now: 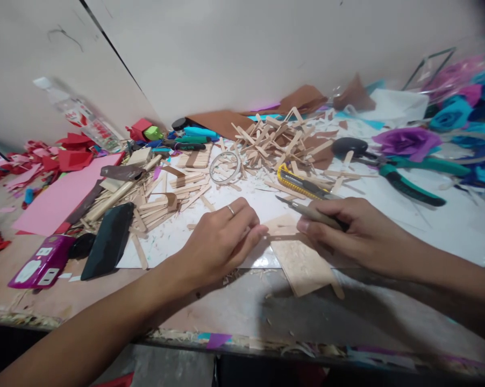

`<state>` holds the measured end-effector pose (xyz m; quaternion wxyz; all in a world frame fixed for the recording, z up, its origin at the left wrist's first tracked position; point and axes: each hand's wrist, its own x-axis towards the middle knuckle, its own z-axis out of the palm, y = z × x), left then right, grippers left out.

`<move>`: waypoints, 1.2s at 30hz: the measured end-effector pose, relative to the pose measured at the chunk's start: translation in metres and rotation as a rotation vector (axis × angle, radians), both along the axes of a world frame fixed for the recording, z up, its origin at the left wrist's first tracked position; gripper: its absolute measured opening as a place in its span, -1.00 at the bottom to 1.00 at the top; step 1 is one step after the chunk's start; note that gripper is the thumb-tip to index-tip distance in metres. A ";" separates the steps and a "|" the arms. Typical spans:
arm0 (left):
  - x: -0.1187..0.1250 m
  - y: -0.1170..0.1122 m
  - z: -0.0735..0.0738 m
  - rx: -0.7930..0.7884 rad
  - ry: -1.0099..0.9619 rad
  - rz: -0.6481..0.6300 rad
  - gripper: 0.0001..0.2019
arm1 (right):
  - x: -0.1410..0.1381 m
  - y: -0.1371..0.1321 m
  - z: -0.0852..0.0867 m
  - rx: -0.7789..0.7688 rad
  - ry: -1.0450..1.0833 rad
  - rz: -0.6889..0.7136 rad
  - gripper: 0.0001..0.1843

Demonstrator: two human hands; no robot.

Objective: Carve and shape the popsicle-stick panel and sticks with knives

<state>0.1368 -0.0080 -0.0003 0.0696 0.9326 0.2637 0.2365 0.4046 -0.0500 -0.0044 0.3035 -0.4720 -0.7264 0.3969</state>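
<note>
My right hand (353, 231) is closed around a craft knife (307, 209), whose blade points up and to the left. My left hand (228, 234), wearing a ring, has its fingers pinched together. A thin wooden craft stick (285, 235), seen nearly edge-on, appears to run from the left fingertips towards the right thumb. Beneath both hands lies a flat pale wooden piece (302, 266), with the rounded end of another stick (338, 290) beside it. A yellow and black box cutter (302, 183) rests just behind the knife.
A heap of craft sticks (275, 137) and a tape roll (225, 166) lie behind the hands. Green-handled pliers (412, 185) and paper flowers (407, 141) are at right. A phone (108, 239), purple device (43, 262), pink sheet (65, 193) and bottle (79, 115) are at left.
</note>
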 end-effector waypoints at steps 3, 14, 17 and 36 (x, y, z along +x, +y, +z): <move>0.003 -0.004 -0.003 0.022 -0.052 -0.063 -0.81 | -0.001 0.000 0.000 -0.007 0.000 0.005 -0.55; -0.003 -0.001 -0.008 0.028 -0.069 -0.212 -0.87 | 0.001 0.000 0.004 0.001 -0.003 0.017 -0.56; 0.000 -0.001 -0.009 0.045 -0.138 -0.185 -0.88 | 0.001 0.001 0.002 0.040 -0.022 0.020 -0.57; 0.019 -0.009 -0.012 -0.744 -0.266 0.035 -0.85 | 0.000 0.003 0.004 0.200 -0.131 0.015 -0.69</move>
